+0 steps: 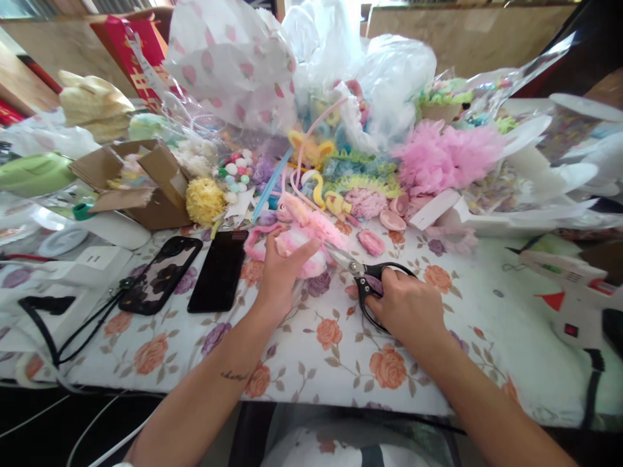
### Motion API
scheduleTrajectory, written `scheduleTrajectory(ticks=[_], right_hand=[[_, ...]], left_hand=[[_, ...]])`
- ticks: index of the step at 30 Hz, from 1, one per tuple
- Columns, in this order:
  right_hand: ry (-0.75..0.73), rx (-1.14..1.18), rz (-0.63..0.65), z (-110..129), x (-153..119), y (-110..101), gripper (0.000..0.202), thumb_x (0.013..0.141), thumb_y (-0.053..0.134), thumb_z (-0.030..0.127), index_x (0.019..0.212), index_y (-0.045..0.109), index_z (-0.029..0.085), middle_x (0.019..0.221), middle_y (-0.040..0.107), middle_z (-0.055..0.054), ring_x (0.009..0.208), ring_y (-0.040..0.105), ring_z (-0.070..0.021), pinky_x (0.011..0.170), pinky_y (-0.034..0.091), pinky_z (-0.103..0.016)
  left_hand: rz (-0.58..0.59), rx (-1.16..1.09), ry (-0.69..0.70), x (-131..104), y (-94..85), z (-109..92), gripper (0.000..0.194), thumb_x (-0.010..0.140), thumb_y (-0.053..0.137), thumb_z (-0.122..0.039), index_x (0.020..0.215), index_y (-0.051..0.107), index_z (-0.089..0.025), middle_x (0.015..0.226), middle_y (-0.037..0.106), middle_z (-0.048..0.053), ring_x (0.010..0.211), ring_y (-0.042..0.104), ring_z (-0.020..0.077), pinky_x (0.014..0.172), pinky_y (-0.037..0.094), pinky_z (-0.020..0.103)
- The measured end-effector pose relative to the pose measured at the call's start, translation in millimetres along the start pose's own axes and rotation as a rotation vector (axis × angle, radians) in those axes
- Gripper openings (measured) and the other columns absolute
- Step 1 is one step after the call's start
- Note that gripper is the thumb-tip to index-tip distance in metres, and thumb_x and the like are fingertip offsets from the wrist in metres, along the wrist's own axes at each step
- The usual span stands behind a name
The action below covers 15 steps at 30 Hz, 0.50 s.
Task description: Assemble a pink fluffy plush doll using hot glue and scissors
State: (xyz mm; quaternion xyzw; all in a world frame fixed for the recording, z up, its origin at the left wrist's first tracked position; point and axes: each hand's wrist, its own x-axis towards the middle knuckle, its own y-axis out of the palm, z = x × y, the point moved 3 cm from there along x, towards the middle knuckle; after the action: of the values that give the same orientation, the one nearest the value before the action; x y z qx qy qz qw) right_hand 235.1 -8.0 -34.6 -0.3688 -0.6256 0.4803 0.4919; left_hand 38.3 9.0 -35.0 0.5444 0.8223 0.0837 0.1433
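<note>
My left hand (285,263) is closed around a fluffy pink and white craft piece (311,227) made of fuzzy stems. My right hand (406,301) has its fingers through the handles of black-handled scissors (354,266). The scissor blades point left and reach the right side of the fluffy piece; whether they touch its fibres I cannot tell. A small pink fuzzy oval (371,242) lies on the flowered tablecloth (328,363), just beyond the scissors. Behind the fluffy piece, long pink stems (299,155) rise in a loop, and blue stems (272,185) lean beside them.
Two phones, one with a flowered case (160,275) and one black (219,272), lie at left. Behind them stand a cardboard box (141,185) and a yellow pompom (206,201). Pink tulle (448,155) and plastic bags (233,65) crowd the back. A glue gun (569,292) is at right.
</note>
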Motion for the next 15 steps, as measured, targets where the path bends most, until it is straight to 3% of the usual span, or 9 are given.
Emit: scheduleTrajectory(ticks=[15], right_hand=[[-0.009,-0.031,-0.074,4.3,-0.3,-3.8,0.019,0.077,0.053,0.032,0.07,0.058,0.015,0.061,0.062,-0.009,0.056,0.057,-0.0192,0.052,0.017,-0.028]], left_hand=[[-0.054,0.019,-0.012,2.3,-2.4,2.7,0.065,0.059,0.086,-0.033,0.113,0.049,-0.028,0.117,0.06,0.003,0.106,0.061,0.0209,0.079,0.054,0.028]])
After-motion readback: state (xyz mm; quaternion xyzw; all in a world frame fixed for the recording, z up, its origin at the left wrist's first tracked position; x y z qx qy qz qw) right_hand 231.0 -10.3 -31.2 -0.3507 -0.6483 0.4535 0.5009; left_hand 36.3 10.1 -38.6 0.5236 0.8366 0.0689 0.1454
